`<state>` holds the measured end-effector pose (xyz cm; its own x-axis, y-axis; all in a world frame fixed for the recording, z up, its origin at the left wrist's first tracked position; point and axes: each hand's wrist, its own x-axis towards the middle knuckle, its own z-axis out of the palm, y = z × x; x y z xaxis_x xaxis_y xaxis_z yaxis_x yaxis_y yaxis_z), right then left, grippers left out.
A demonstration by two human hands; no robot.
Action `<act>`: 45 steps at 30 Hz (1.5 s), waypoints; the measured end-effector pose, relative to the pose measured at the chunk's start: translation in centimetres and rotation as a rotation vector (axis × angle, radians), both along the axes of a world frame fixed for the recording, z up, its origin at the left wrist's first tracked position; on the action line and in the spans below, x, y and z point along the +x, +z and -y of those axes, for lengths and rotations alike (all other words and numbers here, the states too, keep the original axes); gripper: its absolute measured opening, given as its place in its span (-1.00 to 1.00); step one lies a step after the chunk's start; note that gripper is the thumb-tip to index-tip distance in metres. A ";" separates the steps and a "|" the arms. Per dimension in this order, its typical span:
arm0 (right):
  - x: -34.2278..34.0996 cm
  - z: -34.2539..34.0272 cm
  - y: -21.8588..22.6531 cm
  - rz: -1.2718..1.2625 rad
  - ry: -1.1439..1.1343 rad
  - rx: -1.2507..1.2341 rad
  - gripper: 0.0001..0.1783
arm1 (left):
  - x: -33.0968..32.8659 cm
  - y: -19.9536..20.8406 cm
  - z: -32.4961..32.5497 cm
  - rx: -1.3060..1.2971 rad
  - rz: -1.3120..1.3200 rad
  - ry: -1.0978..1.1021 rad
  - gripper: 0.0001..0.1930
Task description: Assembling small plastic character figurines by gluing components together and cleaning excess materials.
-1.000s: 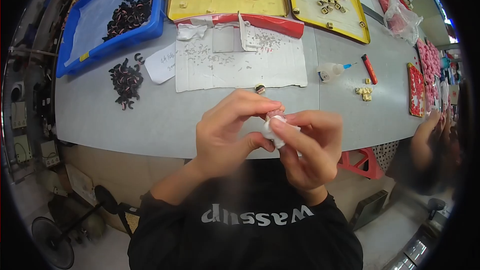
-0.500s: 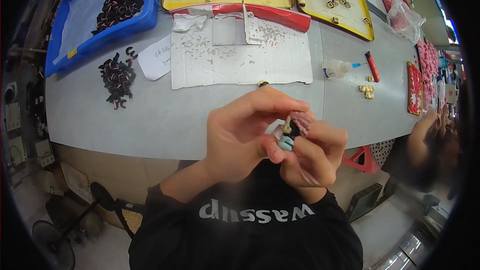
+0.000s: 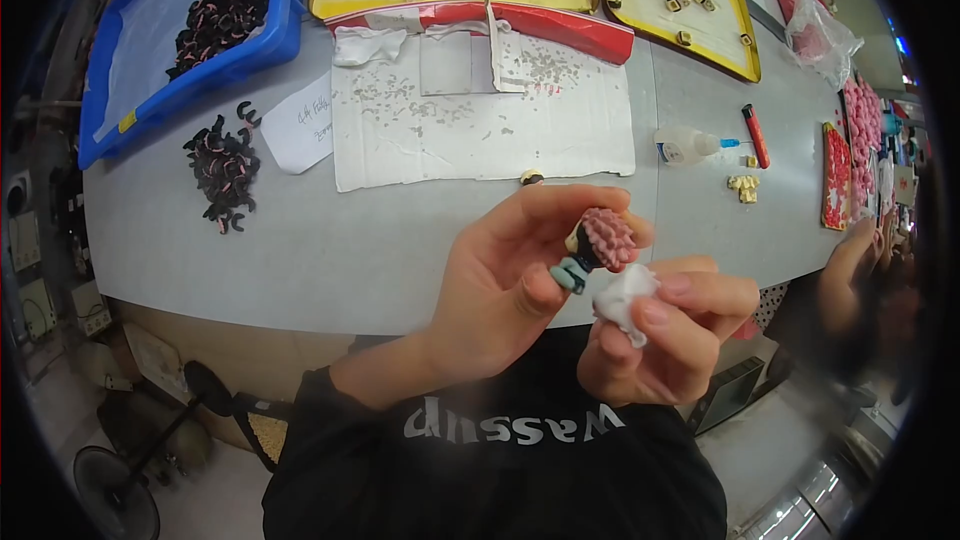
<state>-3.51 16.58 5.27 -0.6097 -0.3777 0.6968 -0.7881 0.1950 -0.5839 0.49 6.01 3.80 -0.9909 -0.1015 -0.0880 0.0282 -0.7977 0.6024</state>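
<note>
Left hand [image 3: 490,280]: fingers and thumb closed around a small figurine, holding it up above the near edge of the table.
Figurine [image 3: 608,237]: between the left fingertips, tilted; ruffled pink on its upper right, dark in the middle, with a pale teal part [image 3: 568,274] at its lower left.
Right hand [image 3: 680,325]: thumb and fingers pinched on a crumpled white wad, cloth or tissue; which, I cannot tell.
White wad [image 3: 622,292]: just to the right and near side of the figurine; whether they touch is unclear.
Step in hand: probably a wipe or touch-up, with the left hand presenting the figurine and the right bringing the wad; this is a judgement from how the two sit together.
Next move: would call for a steady left pinch, light pressure, and a clean fold of the wad kept off the finer ruffles, which could snag or bend.
Cardboard sheet [image 3: 450,155]: beyond the hands, flecked with grey bits; a small dark-and-cream piece [image 3: 532,178] sits at its near edge.
Right side of table: a clear bottle [image 3: 680,146] with a blue tip, a red tool [image 3: 756,136] and a cream cluster [image 3: 744,188].
Left side: a pile of black curved pieces [image 3: 223,175], near the blue tray [image 3: 285,43].
</note>
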 end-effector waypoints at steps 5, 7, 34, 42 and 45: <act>-0.3 0.2 -0.4 0.094 0.041 -0.031 -0.75 | -0.3 -1.5 0.1 0.025 -0.272 0.069 -0.40; -0.4 0.0 -0.5 0.110 0.046 -0.002 -0.74 | -0.5 -1.7 0.2 -0.047 -0.373 0.122 -0.42; -1.2 -0.4 -1.0 0.201 0.095 -0.191 -0.71 | -0.3 -0.4 -0.4 -0.126 0.035 0.124 -0.32; -0.5 -1.3 -1.0 0.242 0.072 -0.192 -0.74 | -0.4 -1.9 1.1 -0.596 -0.436 0.244 -0.40; -0.5 -2.0 -1.0 0.175 0.051 -0.135 -0.79 | -0.3 -1.7 1.0 -0.618 -0.423 0.281 -0.42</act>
<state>-3.97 18.58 4.29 -0.7080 -0.3220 0.6285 -0.6794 0.0681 -0.7306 0.21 4.97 2.06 -0.8578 -0.2601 0.4432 0.5034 -0.2523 0.8264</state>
